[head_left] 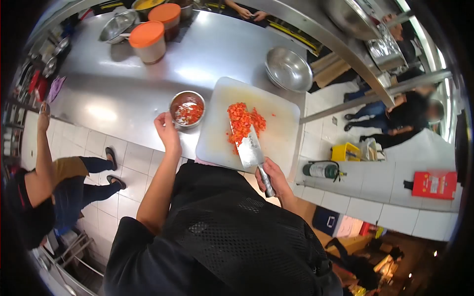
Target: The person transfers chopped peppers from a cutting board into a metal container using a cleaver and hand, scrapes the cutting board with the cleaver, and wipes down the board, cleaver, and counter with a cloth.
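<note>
Broad-bladed knife (250, 149), dark markings on blade, metal handle: blade lies slantwise over the board, its far end against finely chopped red pieces (240, 118), heaped loosely with a few strays. White cutting board (279, 138), flat, faintly yellowed. Small round metal bowl (186, 96), upright, just left of the board, contains similar red bits, wet-looking.

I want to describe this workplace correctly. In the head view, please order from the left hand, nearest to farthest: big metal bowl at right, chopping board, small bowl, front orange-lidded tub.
From the left hand:
1. Small bowl: directly beside it.
2. Chopping board: to the right.
3. Front orange-lidded tub: up the table, slightly left.
4. Big metal bowl: far right.
</note>
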Available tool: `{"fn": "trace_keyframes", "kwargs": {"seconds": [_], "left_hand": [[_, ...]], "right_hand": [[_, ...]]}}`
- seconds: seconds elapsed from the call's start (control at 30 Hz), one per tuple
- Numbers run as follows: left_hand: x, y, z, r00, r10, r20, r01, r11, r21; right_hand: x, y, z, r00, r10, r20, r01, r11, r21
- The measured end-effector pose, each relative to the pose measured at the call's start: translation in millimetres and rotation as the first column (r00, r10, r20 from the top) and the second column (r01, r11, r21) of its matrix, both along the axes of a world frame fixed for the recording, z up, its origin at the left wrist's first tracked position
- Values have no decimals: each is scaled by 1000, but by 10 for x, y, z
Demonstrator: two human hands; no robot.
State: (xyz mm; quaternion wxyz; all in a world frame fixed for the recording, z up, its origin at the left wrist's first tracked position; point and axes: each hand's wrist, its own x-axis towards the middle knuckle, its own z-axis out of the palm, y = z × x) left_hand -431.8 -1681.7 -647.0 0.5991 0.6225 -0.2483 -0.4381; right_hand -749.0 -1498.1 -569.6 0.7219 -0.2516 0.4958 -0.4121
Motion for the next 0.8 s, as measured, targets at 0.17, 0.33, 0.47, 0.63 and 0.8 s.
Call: {"fn": "trace_keyframes", "kwargs": {"seconds": [0.17, 0.33, 0.47, 0.63, 0.8], "left_hand": [[52, 74, 82, 999, 43, -17, -43, 999, 17], [158, 254, 213, 995, 100, 14, -100, 995, 14], [279, 335, 152, 990, 132, 59, -130, 991, -33], [382, 308, 511, 836, -91, 541, 253, 939, -232], [400, -26, 645, 445, -538, 716, 754, 656, 25]], "right_hand": [[267, -584, 261, 975, 205, 88, -205, 979, -5], [591, -1051, 447, 939, 310, 150, -325, 942, 87], [733, -1458, 420, 880, 199, 432, -374, 850, 372], [1056, -1657, 723, 916, 11, 401, -191, 892, 410], [1113, -1757, 772, 768, -98, 633, -230, 880, 416]]}}
